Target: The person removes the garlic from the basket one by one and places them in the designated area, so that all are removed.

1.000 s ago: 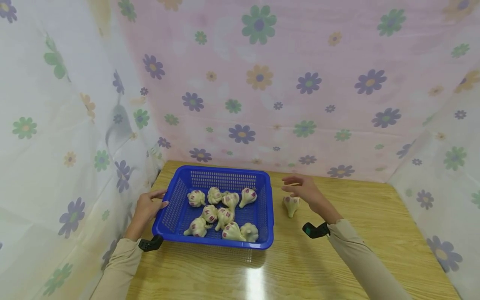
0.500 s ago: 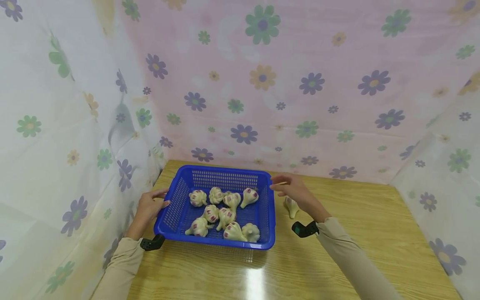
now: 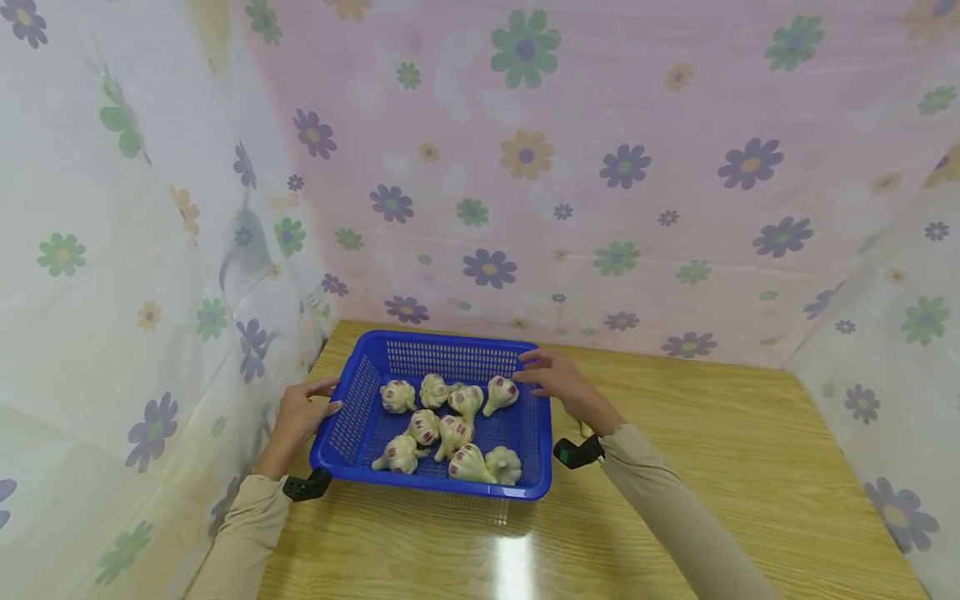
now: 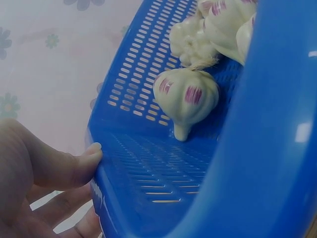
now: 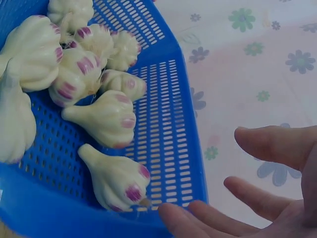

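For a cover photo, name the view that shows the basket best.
The head view: nearly the whole basket shows, garlic inside. Both wrist views crop it: the left shows the end beside the left hand; the right, slotted walls and garlic.

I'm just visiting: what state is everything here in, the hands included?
Blue basket: upright, holding garlic.
Garlic bulbs: whole, lying in the basket.
Loose bulb: outside the basket, mostly hidden.
Left hand: gripping the basket's left rim.
Right hand: at the right rim, holding nothing; contact unclear.
Black wrist devices: worn, one per arm.
Floral cloth: hanging, creased in places.
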The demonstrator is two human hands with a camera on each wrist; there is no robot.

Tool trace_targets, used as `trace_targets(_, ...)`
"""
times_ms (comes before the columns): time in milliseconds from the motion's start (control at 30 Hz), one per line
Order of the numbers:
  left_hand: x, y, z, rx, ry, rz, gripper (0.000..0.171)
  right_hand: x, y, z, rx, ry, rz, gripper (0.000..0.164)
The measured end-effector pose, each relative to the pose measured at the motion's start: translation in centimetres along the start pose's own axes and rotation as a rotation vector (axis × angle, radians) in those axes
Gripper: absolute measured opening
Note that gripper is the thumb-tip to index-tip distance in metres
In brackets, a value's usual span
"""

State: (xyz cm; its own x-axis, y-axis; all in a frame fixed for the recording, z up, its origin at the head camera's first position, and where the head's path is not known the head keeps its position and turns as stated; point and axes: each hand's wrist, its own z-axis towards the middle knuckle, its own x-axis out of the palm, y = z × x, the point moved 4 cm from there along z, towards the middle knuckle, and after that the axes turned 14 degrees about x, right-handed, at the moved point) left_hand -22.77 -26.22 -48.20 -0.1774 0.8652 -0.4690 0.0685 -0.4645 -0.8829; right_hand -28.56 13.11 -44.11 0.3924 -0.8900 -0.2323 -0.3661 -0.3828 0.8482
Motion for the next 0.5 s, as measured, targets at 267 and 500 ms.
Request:
trace_targets(267, -0.1, -0.1, -0.1, -0.001, 0.005, -0.005, 0.043, 1.6, 0.0, 1.8, 0.091, -0.026, 0.005, 0.065)
trace_targets(500, 0.0, -0.1, -0.1, 0.0, 0.007, -0.007, 0.043, 2.7, 0.1, 3.3, 0.124, -0.119, 0.011, 0.067)
